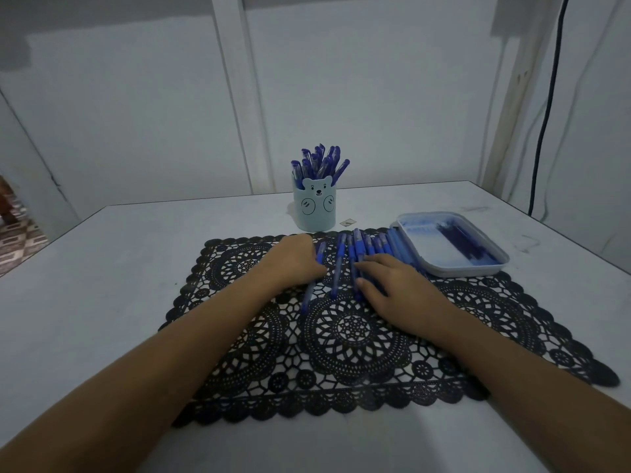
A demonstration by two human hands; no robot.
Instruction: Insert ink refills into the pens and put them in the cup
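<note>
Several pens (374,245), likely light and slick, lie under my right hand (392,281), fingers flat together; my left hand (293,261) curls round one pen (320,256); I'd grip mid-barrel.

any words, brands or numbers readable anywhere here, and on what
No text can be read in this view.
cup: only a drawn bear face and paws, no words.
small tag on the table beside the cup: a dark mark, too small to read.
pens on the mat: any barrel print is too blurred to read.
tray: no label visible.
</note>
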